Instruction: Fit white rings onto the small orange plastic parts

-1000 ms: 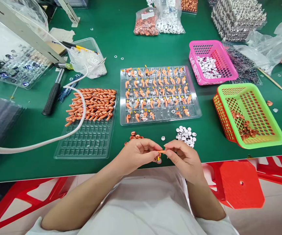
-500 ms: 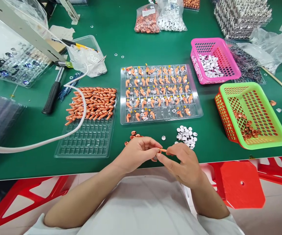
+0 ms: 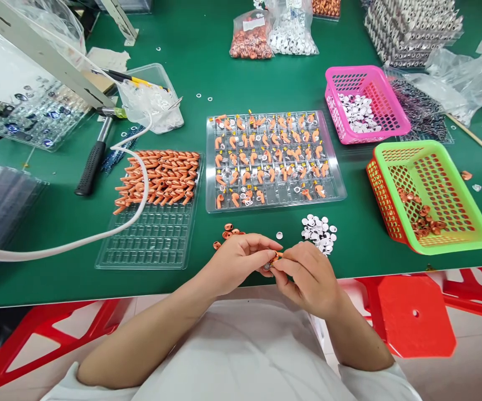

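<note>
My left hand pinches a small orange earbud shell between thumb and fingers near the table's front edge. From the other side, my right hand grips the same piece at its stem with closed fingertips. A round greyish part shows at the shell's lower side; the fingers hide much of the rest. Copper-orange caps lie just beyond my left hand. Past the right one is a pile of white round discs, with a single disc apart from it.
Behind my hands, a clear tray bears orange earbud shells in rows. A second clear tray at left holds stacked orange stems, crossed by a white cable. A hammer, a pink basket and a green basket stand about.
My right fingers have drawn in and curled around the shell, with the index finger pulled back. The shell has turned slightly, showing more of its round part.
</note>
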